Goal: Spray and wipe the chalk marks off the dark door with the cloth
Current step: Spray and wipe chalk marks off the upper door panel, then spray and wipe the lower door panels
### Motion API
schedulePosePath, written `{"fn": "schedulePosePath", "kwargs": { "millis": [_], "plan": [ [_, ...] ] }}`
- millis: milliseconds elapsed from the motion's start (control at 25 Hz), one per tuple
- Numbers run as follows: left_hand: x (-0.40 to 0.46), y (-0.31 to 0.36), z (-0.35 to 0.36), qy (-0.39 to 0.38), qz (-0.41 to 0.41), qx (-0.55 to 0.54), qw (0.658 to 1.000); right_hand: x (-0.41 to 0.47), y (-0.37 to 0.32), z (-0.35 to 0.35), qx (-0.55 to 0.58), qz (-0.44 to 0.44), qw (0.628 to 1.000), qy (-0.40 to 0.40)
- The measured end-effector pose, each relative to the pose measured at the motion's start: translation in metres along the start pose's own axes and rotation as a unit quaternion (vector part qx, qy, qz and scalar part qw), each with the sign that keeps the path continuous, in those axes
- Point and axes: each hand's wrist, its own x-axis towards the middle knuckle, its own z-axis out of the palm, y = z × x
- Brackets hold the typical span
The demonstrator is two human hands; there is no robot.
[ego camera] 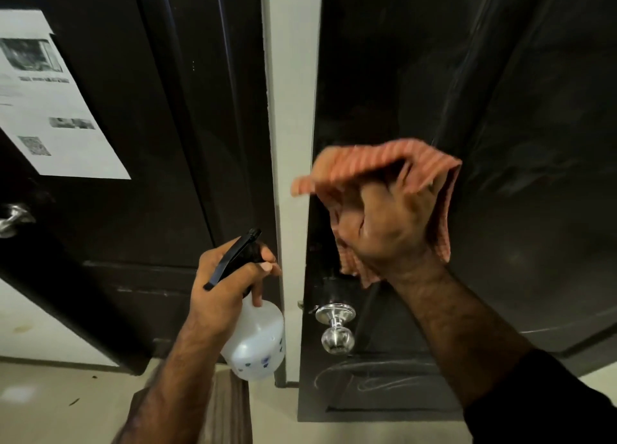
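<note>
The dark door (500, 93) fills the right half of the head view. My right hand (390, 226) grips an orange striped cloth (377, 166) and holds it against the door, above the silver knob (335, 326). White chalk marks (374, 377) loop across the panel below the knob, and fainter smears (521, 173) show to the right of the cloth. My left hand (227, 283) holds a translucent spray bottle (257, 340) by its black trigger head, in front of the white door frame (290, 109).
A second dark door (150, 143) stands at the left with a printed paper sheet (43, 103) taped on it and a metal handle (13, 216). Pale floor (50, 403) and a striped mat (230, 410) lie below.
</note>
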Motion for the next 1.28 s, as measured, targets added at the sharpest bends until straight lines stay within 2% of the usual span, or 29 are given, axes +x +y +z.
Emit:
{"fn": "schedulePosePath", "kwargs": {
  "millis": [80, 120, 160, 200, 240, 280, 320, 400, 480, 520, 560, 600, 680, 720, 760, 800, 840, 880, 920, 960, 1000, 1040, 1120, 1160, 1200, 1280],
  "plan": [
    [0.0, 0.002, 0.0, 0.014, -0.006, 0.009, 1.0, 0.004, -0.006, 0.001, 0.034, 0.038, 0.998, -0.026],
    [0.0, 0.001, -0.001, 0.019, -0.007, 0.016, 1.0, -0.015, -0.01, 0.002, 0.068, 0.0, 0.992, -0.11],
    [-0.001, -0.001, -0.003, 0.021, -0.009, 0.023, 0.999, -0.04, -0.012, -0.003, 0.128, -0.008, 0.966, -0.223],
    [-0.002, -0.002, -0.004, 0.022, -0.01, 0.027, 0.999, -0.066, -0.009, -0.01, 0.172, -0.014, 0.924, -0.34],
    [-0.003, -0.003, -0.005, 0.022, -0.008, 0.026, 0.999, -0.08, -0.003, -0.017, 0.192, -0.012, 0.901, -0.389],
    [-0.004, -0.002, -0.007, 0.02, -0.005, 0.021, 1.0, -0.078, 0.003, -0.021, 0.192, -0.012, 0.903, -0.384],
    [-0.005, -0.003, -0.008, 0.019, -0.005, 0.018, 1.0, -0.071, 0.009, -0.018, 0.171, -0.013, 0.932, -0.32],
    [-0.006, -0.001, -0.009, 0.024, -0.011, 0.018, 0.999, -0.023, 0.014, -0.01, 0.048, -0.02, 0.99, -0.132],
    [-0.007, 0.001, -0.006, 0.025, -0.008, 0.015, 1.0, 0.03, -0.003, -0.004, 0.035, 0.053, 0.998, -0.005],
    [-0.008, 0.004, -0.001, 0.019, -0.009, 0.016, 1.0, 0.034, -0.012, 0.0, 0.048, 0.072, 0.996, 0.001],
    [-0.008, 0.004, 0.001, 0.018, -0.012, 0.023, 1.0, 0.019, -0.019, 0.003, 0.047, 0.033, 0.998, -0.034],
    [-0.01, 0.006, 0.003, 0.016, -0.015, 0.027, 0.999, -0.015, -0.025, 0.001, 0.046, -0.013, 0.992, -0.115],
    [-0.014, 0.007, 0.002, 0.034, -0.022, 0.031, 0.999, -0.089, -0.015, -0.016, 0.113, -0.126, 0.942, -0.29],
    [-0.015, 0.004, -0.003, 0.035, -0.019, 0.026, 0.999, -0.107, 0.0, -0.02, 0.137, -0.159, 0.913, -0.35],
    [-0.018, 0.004, -0.009, 0.038, -0.018, 0.022, 0.999, -0.11, 0.013, -0.019, 0.157, -0.145, 0.904, -0.371],
    [-0.02, 0.001, -0.016, 0.048, -0.021, 0.028, 0.998, -0.096, 0.017, -0.018, 0.195, -0.074, 0.904, -0.374],
    [-0.022, 0.0, -0.019, 0.054, -0.029, 0.033, 0.998, -0.077, 0.018, -0.015, 0.206, -0.011, 0.916, -0.345],
    [-0.023, -0.002, -0.022, 0.063, -0.035, 0.039, 0.997, -0.054, 0.013, -0.011, 0.197, 0.019, 0.949, -0.245],
    [-0.023, -0.002, -0.021, 0.07, -0.04, 0.038, 0.996, -0.034, 0.003, -0.008, 0.158, 0.023, 0.975, -0.155],
    [-0.024, -0.003, -0.02, 0.071, -0.042, 0.038, 0.996, -0.027, -0.008, -0.005, 0.135, 0.008, 0.985, -0.11],
    [-0.026, -0.001, -0.017, 0.061, -0.04, 0.04, 0.997, -0.034, -0.018, -0.002, 0.09, -0.042, 0.99, -0.101],
    [-0.026, 0.0, -0.015, 0.052, -0.034, 0.044, 0.997, -0.056, -0.023, 0.003, 0.076, -0.112, 0.976, -0.168],
    [-0.029, -0.001, -0.014, 0.043, -0.03, 0.035, 0.998, -0.108, -0.012, -0.009, 0.117, -0.241, 0.909, -0.318],
    [-0.03, 0.0, -0.016, 0.045, -0.031, 0.026, 0.998, -0.123, 0.003, -0.018, 0.123, -0.251, 0.893, -0.353],
    [-0.03, 0.0, -0.018, 0.049, -0.031, 0.024, 0.998, -0.128, 0.02, -0.026, 0.103, -0.26, 0.89, -0.359],
    [-0.033, -0.001, -0.023, 0.052, -0.028, 0.027, 0.998, -0.114, 0.04, -0.032, 0.079, -0.222, 0.93, -0.283]
  ]
}}
